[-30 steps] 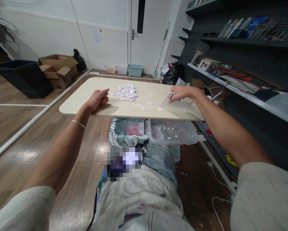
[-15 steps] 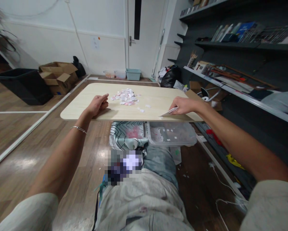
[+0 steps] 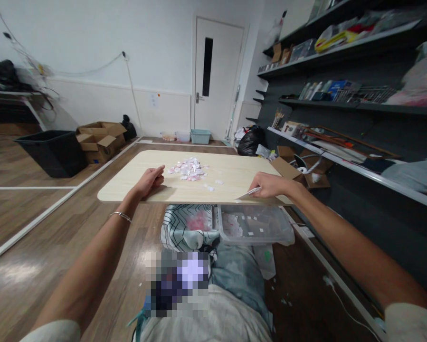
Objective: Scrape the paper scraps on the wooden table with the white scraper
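My left hand [image 3: 151,180] rests at the near left part of the pale table [image 3: 142,166], with its fingers curled in; whether anything is inside them is hidden. Just right of it lies a heap of small white and pink paper pieces [image 3: 190,168]. A few loose white pieces [image 3: 209,188] are scattered nearer the front edge. At the front right, my right hand [image 3: 268,184] pinches thin white paper sheets [image 3: 248,193], held low over the tabletop and slanting down to the left.
Below the table edge are a clear plastic bin [image 3: 259,228] with paper bits and a patterned cloth-lined container [image 3: 174,232]. A black bin [image 3: 52,154] and cardboard boxes [image 3: 101,142] stand left. Shelves [image 3: 341,104] line the right wall; a door [image 3: 216,71] is behind.
The camera view has tilted up, so the table and hands sit lower in the picture. Both hands keep nearly the same pose, and the right still holds the paper sheets.
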Available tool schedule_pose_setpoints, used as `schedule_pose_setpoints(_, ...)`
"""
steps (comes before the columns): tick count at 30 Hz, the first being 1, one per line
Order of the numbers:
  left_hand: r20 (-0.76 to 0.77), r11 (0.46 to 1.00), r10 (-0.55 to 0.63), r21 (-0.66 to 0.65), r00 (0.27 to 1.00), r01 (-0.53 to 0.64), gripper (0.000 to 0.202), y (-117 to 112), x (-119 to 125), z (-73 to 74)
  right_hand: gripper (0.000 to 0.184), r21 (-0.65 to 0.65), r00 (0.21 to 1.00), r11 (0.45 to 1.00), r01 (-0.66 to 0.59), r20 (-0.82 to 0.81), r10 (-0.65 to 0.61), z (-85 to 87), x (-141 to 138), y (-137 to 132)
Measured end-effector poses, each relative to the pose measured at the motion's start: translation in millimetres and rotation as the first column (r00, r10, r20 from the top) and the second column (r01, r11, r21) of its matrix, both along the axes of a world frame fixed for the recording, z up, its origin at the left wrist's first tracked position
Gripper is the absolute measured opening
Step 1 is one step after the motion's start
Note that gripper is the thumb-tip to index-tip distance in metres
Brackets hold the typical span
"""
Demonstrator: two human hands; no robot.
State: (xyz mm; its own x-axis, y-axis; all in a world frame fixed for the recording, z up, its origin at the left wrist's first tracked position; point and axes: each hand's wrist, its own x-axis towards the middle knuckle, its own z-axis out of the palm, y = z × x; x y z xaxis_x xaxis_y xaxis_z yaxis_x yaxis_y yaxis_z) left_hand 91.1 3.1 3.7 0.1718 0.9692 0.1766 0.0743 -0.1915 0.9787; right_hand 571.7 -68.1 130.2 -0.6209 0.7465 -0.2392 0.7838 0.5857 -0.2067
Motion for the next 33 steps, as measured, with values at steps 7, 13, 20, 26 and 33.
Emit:
schedule_pose_setpoints(7,0.03,1.0,0.008,0.016,1.0,-0.008,0.086,2,1,-3.0,0.032,0.188,0.991,0.975,0.121,0.035,-0.13,17.6,-6,26)
schedule_pose_setpoints(13,0.13,0.998,0.058,0.014,0.99,-0.06,0.089,7,1,-7.2,0.024,0.41,0.955,0.9,0.15,0.176,-0.24,20.7,-45,95)
schedule_pose_setpoints(20,0.063,0.993,0.116,-0.003,0.991,-0.116,0.087,14,5,-10.4,0.029,0.35,0.951,0.932,0.091,0.249,-0.186,7.4,-70,126)
schedule_pose_setpoints(26,-0.05,0.981,0.193,0.028,0.98,-0.192,0.084,17,9,-11.5,0.014,0.204,0.959,0.979,0.011,0.276,-0.068,17.8,-53,106)
schedule_pose_setpoints(33,-0.011,0.974,0.227,-0.022,0.974,-0.227,0.082,15,11,-2.7,0.026,0.073,0.974,0.997,-0.037,0.225,0.02,12.4,-15,59)
